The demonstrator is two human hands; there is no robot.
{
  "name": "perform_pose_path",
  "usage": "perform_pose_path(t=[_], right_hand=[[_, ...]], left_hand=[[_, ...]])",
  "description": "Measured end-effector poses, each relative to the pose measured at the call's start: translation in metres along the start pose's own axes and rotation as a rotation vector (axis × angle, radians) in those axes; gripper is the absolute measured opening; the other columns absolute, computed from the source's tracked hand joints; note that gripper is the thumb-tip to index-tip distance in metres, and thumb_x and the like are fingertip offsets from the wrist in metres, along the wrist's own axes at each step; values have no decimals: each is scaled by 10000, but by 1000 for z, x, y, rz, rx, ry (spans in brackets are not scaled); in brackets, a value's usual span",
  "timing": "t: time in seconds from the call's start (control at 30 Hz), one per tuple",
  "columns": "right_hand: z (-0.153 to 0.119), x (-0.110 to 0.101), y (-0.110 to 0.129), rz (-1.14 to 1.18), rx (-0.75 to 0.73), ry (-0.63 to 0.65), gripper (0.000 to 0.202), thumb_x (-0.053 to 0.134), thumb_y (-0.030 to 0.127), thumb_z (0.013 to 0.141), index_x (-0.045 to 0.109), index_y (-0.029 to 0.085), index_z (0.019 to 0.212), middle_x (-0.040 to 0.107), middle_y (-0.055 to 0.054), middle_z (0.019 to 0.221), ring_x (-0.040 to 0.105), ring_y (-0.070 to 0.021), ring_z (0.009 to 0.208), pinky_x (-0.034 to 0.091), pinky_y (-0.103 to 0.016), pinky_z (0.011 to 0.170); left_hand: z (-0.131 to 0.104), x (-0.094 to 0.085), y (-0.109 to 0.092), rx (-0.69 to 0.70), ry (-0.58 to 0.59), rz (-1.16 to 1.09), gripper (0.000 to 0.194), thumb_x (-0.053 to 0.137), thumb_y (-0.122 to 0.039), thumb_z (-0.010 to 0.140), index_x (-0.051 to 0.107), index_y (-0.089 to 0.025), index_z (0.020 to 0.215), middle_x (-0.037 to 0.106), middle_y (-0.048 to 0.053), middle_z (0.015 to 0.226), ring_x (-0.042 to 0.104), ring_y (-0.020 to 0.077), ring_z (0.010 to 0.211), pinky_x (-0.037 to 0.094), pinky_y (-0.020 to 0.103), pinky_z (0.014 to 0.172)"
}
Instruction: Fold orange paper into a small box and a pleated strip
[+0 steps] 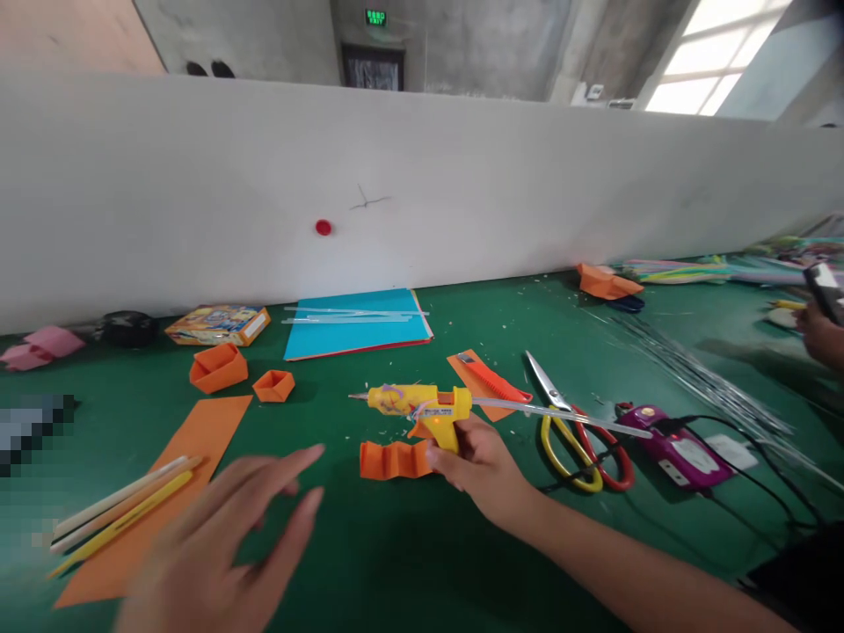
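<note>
Sticks (125,508): three, on an orange sheet (209,428), left of the glue gun (422,401). Printed box (214,326): beyond the gun to the left, contents hidden. Large paper box (228,376): orange, open-topped, left of the gun, inner walls showing. Left hand (224,527): nearer than the gun and left of it, thumb and forefinger parted. Small paper box (275,392): orange, open-topped, between large box and gun. Blue sheets (360,338): beyond the gun, clear rods across them. Folded strip (394,461): orange, just nearer than the gun. Glue gun: over the table, nozzle left, clear stick out the rear — gripped by the right hand (484,470). Cutter (494,380), scissors (586,440), purple power block (682,448): right of the gun, in that order.

Surface: green table (356,554), scraps about the gun.

Room, beyond the gun: white partition (198,176) with red disc (323,228); exit sign (375,17) over a door (374,70); bright window (716,53) far right.
</note>
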State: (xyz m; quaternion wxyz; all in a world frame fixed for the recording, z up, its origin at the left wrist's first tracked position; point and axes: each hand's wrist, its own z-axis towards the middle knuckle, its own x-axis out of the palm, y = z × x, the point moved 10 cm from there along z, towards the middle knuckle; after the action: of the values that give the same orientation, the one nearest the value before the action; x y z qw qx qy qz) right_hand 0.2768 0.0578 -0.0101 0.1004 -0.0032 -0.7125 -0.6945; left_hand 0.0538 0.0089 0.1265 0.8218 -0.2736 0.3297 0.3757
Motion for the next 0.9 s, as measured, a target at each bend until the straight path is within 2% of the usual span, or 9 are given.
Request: perform_pose_path(t=[0.1,0.2,0.3,0.47,0.6,0.7,0.9], right_hand=[[-2,0,5,-5,-19,1,268,720,367,818,604,197,989,514,37,700,383,-92,545,304,-229,491],[-4,1,12,-19,-36,15,281,715,364,827,607,198,1025,537,30,697,401,-100,544,306,-236,491],[-4,2,16,-5,-54,34,270,720,356,826,605,201,1014,538,31,701,413,-101,551,317,-239,504],[0,5,16,50,-47,58,227,718,299,798,583,200,950,536,43,688,392,-85,518,300,-232,483],[4,2,15,51,-55,33,218,716,287,775,562,202,903,545,45,684,398,-80,506,297,-227,464],[3,3,14,34,-53,33,212,712,292,776,555,203,886,538,50,671,398,-78,498,295,-227,459],[1,6,18,14,-53,39,203,702,292,767,550,203,866,543,47,671,393,-76,497,294,-228,461]], left_hand=[[29,19,-29,91,53,-23,336,539,-386,987,616,-270,1294,646,-10,864,624,98,688,505,197,635],[55,22,-41,136,7,22,315,558,-365,984,634,-256,1269,619,-20,828,603,88,652,458,196,567],[68,22,-47,209,-41,16,246,587,-340,978,683,-261,1190,636,-28,827,598,79,649,438,204,569],[71,25,-45,238,-89,-86,114,629,-236,953,726,-258,1009,665,-46,797,606,60,659,438,183,598],[72,29,-41,205,-103,-94,137,615,-272,958,722,-243,1037,621,-41,730,552,67,577,398,198,524],[74,32,-39,193,-96,-91,185,606,-303,966,710,-242,1107,618,-37,736,567,76,602,420,201,548],[71,38,-32,216,-82,-85,90,623,-273,965,709,-244,959,681,-43,839,624,70,682,446,209,623]])
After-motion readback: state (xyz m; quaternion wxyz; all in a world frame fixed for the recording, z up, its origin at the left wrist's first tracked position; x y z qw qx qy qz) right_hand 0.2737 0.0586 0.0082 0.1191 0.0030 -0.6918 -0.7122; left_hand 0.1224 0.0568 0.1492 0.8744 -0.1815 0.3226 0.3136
